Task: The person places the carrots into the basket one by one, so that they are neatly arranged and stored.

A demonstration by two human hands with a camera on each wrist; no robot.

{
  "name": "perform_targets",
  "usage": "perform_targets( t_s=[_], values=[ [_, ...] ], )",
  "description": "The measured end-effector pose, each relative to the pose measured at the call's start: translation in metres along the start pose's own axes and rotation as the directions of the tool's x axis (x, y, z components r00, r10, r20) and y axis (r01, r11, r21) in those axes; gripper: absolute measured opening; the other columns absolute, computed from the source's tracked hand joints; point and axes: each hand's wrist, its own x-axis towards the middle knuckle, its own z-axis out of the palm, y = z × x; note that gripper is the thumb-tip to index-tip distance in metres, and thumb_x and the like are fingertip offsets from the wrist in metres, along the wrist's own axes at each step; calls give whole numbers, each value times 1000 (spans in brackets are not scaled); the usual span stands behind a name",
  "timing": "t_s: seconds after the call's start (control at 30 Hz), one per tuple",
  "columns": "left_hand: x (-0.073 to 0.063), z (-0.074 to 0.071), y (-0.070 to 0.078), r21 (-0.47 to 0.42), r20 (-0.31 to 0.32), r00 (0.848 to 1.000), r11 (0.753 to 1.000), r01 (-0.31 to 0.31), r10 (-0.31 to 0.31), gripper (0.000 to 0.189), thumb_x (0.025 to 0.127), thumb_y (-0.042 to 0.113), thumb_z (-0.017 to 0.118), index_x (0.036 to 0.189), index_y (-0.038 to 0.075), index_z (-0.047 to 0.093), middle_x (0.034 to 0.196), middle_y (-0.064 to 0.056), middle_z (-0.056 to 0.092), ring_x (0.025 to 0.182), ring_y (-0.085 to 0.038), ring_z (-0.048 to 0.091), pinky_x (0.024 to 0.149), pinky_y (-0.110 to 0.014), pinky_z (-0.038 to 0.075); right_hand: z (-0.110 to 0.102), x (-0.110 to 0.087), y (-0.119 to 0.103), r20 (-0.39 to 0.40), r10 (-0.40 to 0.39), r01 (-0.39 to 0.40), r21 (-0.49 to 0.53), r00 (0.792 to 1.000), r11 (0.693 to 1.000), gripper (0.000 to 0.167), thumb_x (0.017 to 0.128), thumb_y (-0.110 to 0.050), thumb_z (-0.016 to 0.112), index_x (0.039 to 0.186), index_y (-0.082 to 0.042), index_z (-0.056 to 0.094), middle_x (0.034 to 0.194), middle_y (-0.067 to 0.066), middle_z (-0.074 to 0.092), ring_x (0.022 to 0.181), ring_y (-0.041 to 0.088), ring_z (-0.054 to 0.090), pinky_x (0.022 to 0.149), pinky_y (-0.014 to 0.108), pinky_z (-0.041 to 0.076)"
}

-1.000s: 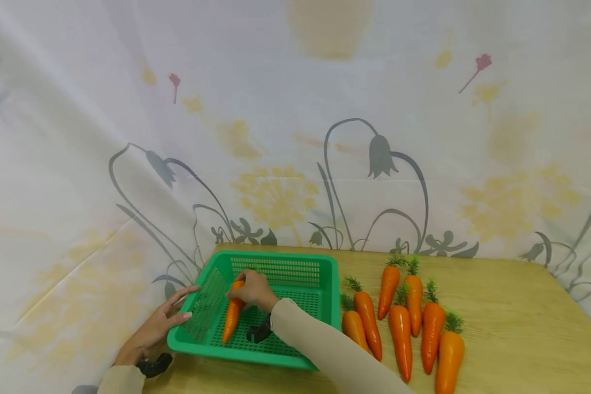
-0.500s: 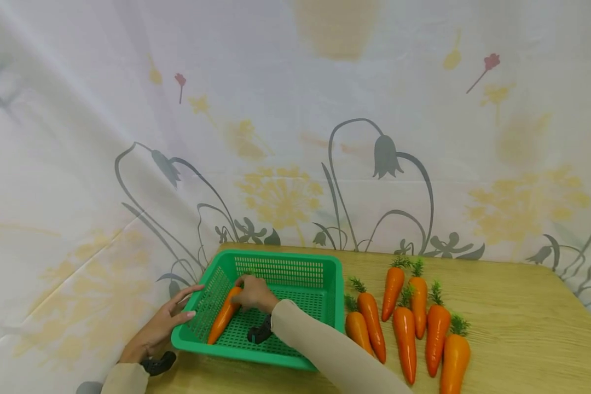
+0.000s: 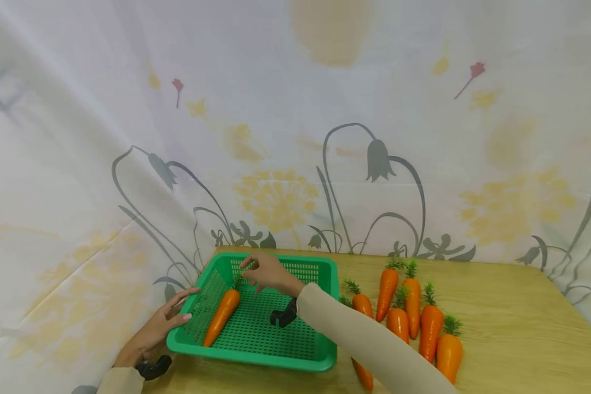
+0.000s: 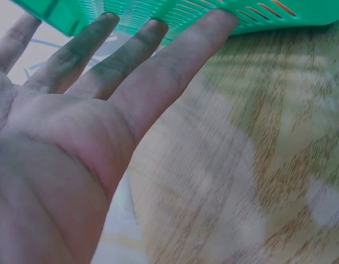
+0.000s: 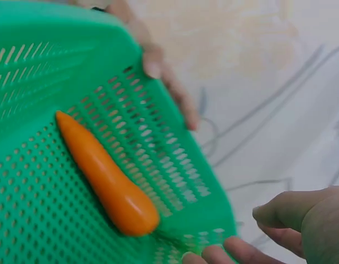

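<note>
A green plastic basket (image 3: 256, 358) with perforated walls stands on the table in the head view. Inside, along its left wall, lies one orange carrot (image 3: 222, 317) with its leafy top toward the back; the right wrist view shows this carrot (image 5: 106, 179) resting on the basket floor. My right hand (image 3: 268, 272) is over the back part of the basket, apart from the carrot, fingers loosely bent around nothing. At the basket's left side my left hand (image 3: 160, 325) touches the rim, and the left wrist view shows its fingers (image 4: 164, 77) extended against the wall.
Several carrots (image 3: 430, 328) with green tops lie on the wooden table (image 3: 512, 317) right of the basket, some partly hidden by my right sleeve (image 3: 359, 334). A flower-printed curtain (image 3: 285, 137) hangs behind the table and along its left side.
The right hand has laid the carrot by the basket's left wall, let go, and lifted back and slightly right. The left hand has stayed at the rim.
</note>
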Motion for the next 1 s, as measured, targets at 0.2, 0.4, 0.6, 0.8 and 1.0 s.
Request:
perform_targets(
  t_s=[0.2,0.4,0.6,0.8,1.0],
  values=[
    [0,0,0,-5,7,1000,1000,-4,4,61,109,14,51,163,12,24,170,-22,-9,149,-57,-13,110,-83,16,-41,-22,-4,14,-51,51,-29,999,998,20,105,-15,62,124,-9,66,113,11,63,98,38,67,70,39,63],
    [-8,-2,-2,-10,15,1000,1000,-9,9,61,109,12,49,164,13,22,169,-23,-11,148,-59,-16,109,-85,14,-68,-47,3,-8,-61,61,-23,998,998,23,104,-18,63,125,-9,66,115,14,65,89,25,68,70,41,63],
    [-9,-2,0,3,2,1000,1000,8,-8,60,109,13,50,164,14,24,170,-22,-11,148,-59,-15,109,-85,13,-94,-66,6,-64,-88,85,-47,994,995,25,103,-15,64,127,-7,66,116,19,67,91,36,69,66,37,63],
    [-4,-2,0,5,0,1000,1000,9,-9,61,109,14,50,164,14,23,170,-21,-11,149,-58,-15,109,-85,10,-121,-88,12,-98,-155,145,-99,983,984,27,103,-14,64,128,-3,65,117,23,68,85,26,70,69,48,64],
    [0,1,1,-9,-4,1000,1000,14,-14,61,109,14,50,164,14,24,170,-20,-9,150,-56,-15,109,-85,8,-144,-114,19,-132,-156,137,-138,979,981,29,104,-19,64,129,-5,65,119,22,66,93,37,69,68,42,63]
  ],
)
